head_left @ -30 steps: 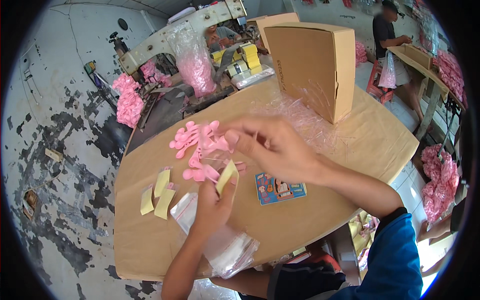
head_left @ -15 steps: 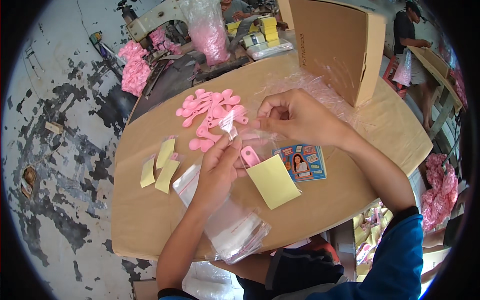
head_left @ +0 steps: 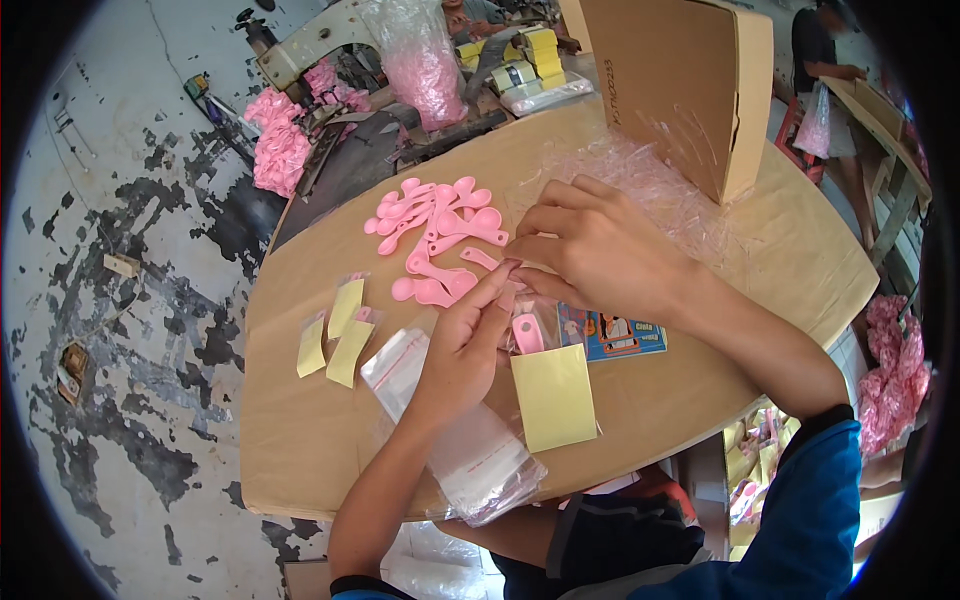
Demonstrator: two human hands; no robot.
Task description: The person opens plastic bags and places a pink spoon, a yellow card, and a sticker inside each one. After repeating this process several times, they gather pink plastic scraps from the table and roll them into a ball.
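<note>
My left hand point(head_left: 462, 345) is closed in a pinch on the top of a clear plastic bag. Inside the bag are a yellow card point(head_left: 555, 400) and a pink measuring spoon, whose holed handle point(head_left: 526, 335) sticks up above the card. My right hand point(head_left: 608, 245) meets the left fingertips at the bag's top edge, fingers bent and closed; what they pinch is too small to make out. Just beyond lies a heap of pink measuring spoons point(head_left: 440, 222). Behind the bag, partly covered, are blue printed cards point(head_left: 640, 342). A stack of clear bags point(head_left: 470, 452) lies under my left forearm.
Several filled bags with yellow cards point(head_left: 347, 352) lie at the left. Loose clear strips point(head_left: 650, 190) lie beside a large cardboard box point(head_left: 670, 90) at the back right. A carton of filled packs point(head_left: 750, 460) stands below the table's right edge. Other people work farther back.
My right hand has come in to the left fingertips, and the shiny clear flap there no longer stands up. The bag with the yellow card hangs straighter. The whole view has shifted slightly.
</note>
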